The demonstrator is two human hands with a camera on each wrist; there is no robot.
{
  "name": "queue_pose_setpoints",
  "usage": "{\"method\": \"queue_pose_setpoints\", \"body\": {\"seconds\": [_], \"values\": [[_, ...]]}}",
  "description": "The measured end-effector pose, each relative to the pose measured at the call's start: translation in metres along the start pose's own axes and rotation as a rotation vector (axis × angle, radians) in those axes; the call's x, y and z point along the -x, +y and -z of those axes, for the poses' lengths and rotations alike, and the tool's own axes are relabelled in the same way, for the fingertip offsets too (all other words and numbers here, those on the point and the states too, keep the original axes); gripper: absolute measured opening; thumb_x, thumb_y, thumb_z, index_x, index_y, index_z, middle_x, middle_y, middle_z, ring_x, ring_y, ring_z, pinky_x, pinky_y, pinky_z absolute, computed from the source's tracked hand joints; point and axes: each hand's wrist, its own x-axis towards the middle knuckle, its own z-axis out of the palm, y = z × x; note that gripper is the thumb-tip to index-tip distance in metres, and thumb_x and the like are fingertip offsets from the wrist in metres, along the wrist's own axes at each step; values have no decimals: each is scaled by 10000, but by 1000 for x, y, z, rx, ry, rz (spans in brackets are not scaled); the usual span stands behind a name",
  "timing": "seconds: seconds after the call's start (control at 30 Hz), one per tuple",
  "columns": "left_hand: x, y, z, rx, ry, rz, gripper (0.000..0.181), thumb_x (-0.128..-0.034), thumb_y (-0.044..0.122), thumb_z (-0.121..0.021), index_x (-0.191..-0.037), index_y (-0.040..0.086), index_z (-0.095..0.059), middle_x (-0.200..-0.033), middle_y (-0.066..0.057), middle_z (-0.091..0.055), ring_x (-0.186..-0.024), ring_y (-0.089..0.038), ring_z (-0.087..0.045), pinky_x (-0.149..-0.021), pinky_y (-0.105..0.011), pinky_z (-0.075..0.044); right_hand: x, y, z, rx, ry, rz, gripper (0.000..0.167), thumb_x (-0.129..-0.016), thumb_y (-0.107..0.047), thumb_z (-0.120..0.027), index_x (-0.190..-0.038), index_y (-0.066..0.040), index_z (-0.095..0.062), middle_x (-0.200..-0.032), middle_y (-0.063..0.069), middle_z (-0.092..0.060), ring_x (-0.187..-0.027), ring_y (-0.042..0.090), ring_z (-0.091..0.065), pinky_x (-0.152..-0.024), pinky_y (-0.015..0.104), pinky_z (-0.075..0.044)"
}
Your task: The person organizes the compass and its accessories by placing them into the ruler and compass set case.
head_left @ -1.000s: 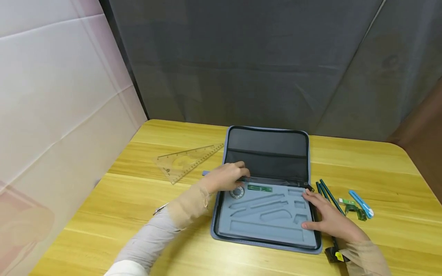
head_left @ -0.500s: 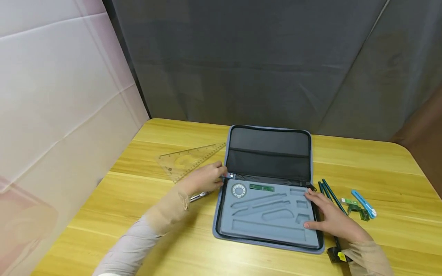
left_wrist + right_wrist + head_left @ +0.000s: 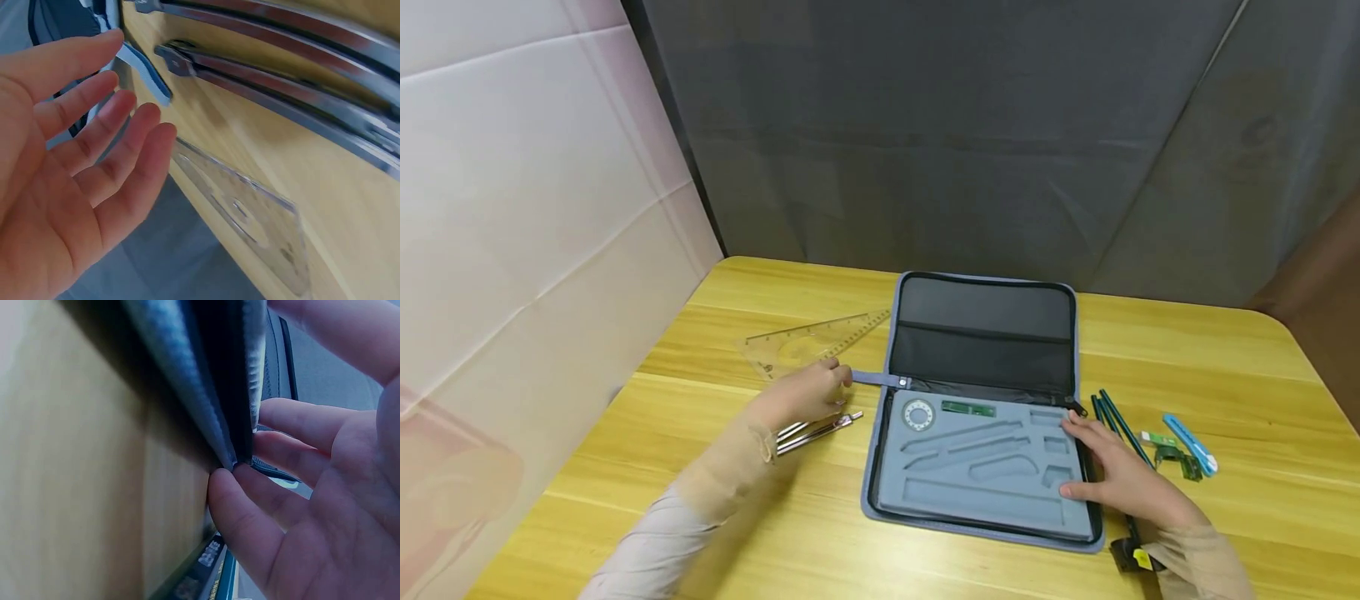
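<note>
An unzipped blue case (image 3: 977, 537) lies on the table, its grey foam insert (image 3: 955, 467) holding a white dial ring (image 3: 918, 414) and a small green piece (image 3: 968, 409). Left of it, my left hand (image 3: 801, 393) hovers with nothing in it, fingers loosely bent, between the clear set square (image 3: 797, 342) and two metal compass-like tools (image 3: 820, 433). In the left wrist view the hand (image 3: 94, 162) is beside the tools (image 3: 275, 94) and the blue strap (image 3: 147, 72). My right hand (image 3: 1123, 483) rests on the case's right edge; in the right wrist view its fingers (image 3: 244, 506) touch that edge.
Right of the case lie dark green pencils (image 3: 1120, 425), a light blue cutter (image 3: 1186, 443), a small green-and-white piece (image 3: 1156, 437) and a dark green item (image 3: 1187, 465). A black object with a yellow label (image 3: 1131, 557) is beside the right wrist. Dark cloth (image 3: 925, 150) hangs behind the table.
My left hand has moved left, off the case's hinge area and away from the blue strap, which now extends left over the table. My right hand has stayed at the case edge.
</note>
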Motion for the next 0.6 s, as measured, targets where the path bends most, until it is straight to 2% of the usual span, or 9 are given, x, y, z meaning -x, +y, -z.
{"method": "queue_pose_setpoints", "body": {"seconds": [0.1,0.27,0.43,0.6], "values": [[6,-4,0,5,-26,47,265,-767,88,-672,-1008,22,-584,-938,-89,-534,-800,-214,-568,-736,-334,-500,0,0,0,-3,0,1,832,-750,-345,-719,-1350,82,-333,-1411,304,-202,-1241,530,-187,-883,637,-314],[15,-10,-2,68,-36,99,301,-759,78,-670,-1031,8,-562,-959,-104,-531,-768,-189,-563,-715,-328,-509,1,-1,0,2,-1,-4,833,-750,-354,-716,-1348,84,-337,-1410,305,-206,-1240,529,-193,-883,634,-317],[21,-12,-4,76,-55,113,317,-759,77,-685,-1039,7,-554,-924,-91,-525,-687,-149,-513,-661,-306,-489,1,-1,1,4,0,-5,833,-749,-355,-717,-1347,83,-338,-1410,303,-209,-1241,527,-195,-882,636,-316],[25,-15,-6,73,-61,107,239,-743,73,-702,-945,39,-579,-857,-64,-495,-640,-129,-459,-609,-264,-456,1,-1,0,6,2,-5,832,-747,-354,-720,-1346,82,-341,-1408,302,-213,-1239,527,-200,-882,639,-311]]}}
